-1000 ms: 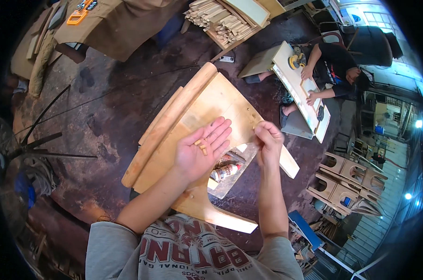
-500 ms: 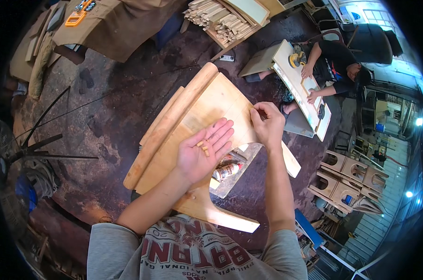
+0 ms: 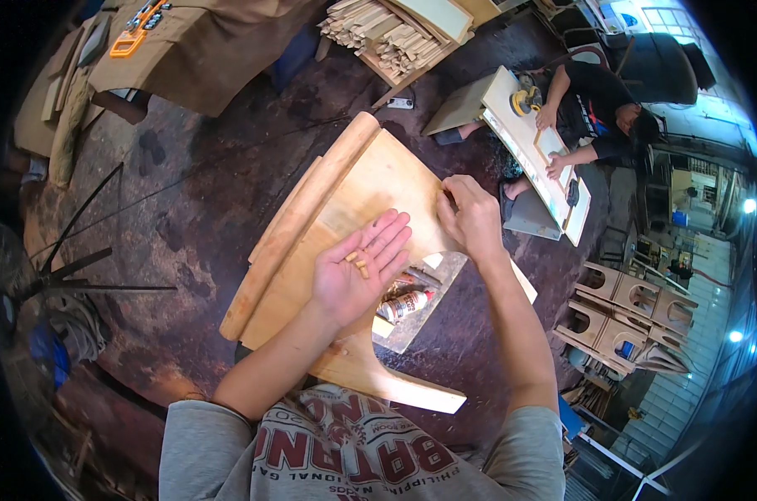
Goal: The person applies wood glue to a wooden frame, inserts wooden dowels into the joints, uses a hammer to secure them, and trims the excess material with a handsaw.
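L hand (image 3: 358, 271) lies flat, palm up, w/ a few dowels (image 3: 358, 263) loose on it, over the wood panel (image 3: 370, 188). R hand (image 3: 470, 219) pinches at the panel's far edge; can't tell if it grips a dowel. Best keep the palm level and seat each dowel square to the edge.

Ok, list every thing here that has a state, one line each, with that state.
left hand: open, palm up, cupping dowel pins
dowel pins: loose, lying on the palm
right hand: fingers pinched at the panel's right edge
wooden panel: lying flat, tilted
glue tube: lying on its side
co-worker's sander: resting on a white board
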The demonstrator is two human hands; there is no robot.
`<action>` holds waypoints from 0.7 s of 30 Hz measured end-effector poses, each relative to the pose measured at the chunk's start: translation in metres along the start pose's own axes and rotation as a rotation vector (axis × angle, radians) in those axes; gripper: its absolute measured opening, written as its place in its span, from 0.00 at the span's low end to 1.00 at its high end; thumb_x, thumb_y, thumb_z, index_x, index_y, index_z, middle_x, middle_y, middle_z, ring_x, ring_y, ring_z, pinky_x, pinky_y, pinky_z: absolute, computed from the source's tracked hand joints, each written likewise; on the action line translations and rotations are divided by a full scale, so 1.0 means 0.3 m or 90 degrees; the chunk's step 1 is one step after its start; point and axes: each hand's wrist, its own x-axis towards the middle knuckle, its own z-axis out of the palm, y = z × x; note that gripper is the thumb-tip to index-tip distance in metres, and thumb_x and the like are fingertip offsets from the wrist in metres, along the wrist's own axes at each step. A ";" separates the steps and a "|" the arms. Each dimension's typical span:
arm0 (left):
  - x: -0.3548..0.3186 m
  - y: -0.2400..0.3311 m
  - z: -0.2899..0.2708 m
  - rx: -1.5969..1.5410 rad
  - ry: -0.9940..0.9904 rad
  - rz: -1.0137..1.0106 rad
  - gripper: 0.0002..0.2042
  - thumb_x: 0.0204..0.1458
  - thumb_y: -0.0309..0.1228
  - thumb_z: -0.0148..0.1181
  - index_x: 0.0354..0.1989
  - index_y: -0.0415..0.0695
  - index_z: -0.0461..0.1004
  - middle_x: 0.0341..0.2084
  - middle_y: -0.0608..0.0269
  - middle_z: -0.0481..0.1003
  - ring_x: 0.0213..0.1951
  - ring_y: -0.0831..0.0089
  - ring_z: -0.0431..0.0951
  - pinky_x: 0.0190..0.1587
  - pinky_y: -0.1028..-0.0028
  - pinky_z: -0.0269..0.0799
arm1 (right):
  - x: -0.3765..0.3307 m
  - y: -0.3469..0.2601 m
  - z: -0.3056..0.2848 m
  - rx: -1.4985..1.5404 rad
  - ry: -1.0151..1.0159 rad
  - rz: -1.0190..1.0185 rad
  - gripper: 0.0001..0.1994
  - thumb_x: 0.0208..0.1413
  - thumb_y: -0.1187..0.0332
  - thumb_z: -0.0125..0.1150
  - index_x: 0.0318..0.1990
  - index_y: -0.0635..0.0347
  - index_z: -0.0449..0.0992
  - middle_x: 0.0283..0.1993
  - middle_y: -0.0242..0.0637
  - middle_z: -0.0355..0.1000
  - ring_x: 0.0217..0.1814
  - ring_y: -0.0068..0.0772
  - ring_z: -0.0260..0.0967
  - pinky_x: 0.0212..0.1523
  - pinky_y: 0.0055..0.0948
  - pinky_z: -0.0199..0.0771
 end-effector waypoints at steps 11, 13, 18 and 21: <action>0.029 -0.172 0.016 0.310 0.199 0.029 0.11 0.71 0.37 0.51 0.46 0.44 0.77 0.27 0.69 0.75 0.24 0.81 0.72 0.23 0.83 0.64 | -0.163 0.024 -0.057 0.076 0.155 0.111 0.04 0.54 0.72 0.68 0.35 0.63 0.82 0.39 0.44 0.82 0.35 0.46 0.82 0.37 0.37 0.82; 0.009 -0.246 0.031 0.662 0.154 -0.050 0.09 0.69 0.36 0.54 0.41 0.47 0.79 0.22 0.74 0.71 0.22 0.85 0.63 0.22 0.82 0.53 | -0.340 -0.013 -0.083 0.122 0.298 0.051 0.04 0.54 0.71 0.70 0.35 0.60 0.84 0.33 0.41 0.81 0.32 0.45 0.81 0.34 0.36 0.82; 0.100 -0.409 0.050 1.513 -0.279 -0.028 0.07 0.57 0.29 0.61 0.37 0.39 0.79 0.27 0.51 0.79 0.31 0.49 0.83 0.34 0.56 0.80 | -0.936 0.138 0.208 0.193 -0.065 0.232 0.04 0.56 0.69 0.66 0.32 0.59 0.82 0.34 0.41 0.81 0.35 0.48 0.80 0.35 0.42 0.81; 0.163 -0.455 -0.091 1.725 -0.313 -0.123 0.05 0.53 0.26 0.60 0.34 0.39 0.79 0.29 0.52 0.79 0.30 0.51 0.83 0.35 0.57 0.81 | -1.169 0.333 0.596 0.095 -0.426 0.416 0.09 0.56 0.68 0.61 0.42 0.57 0.84 0.44 0.48 0.81 0.46 0.53 0.81 0.47 0.49 0.83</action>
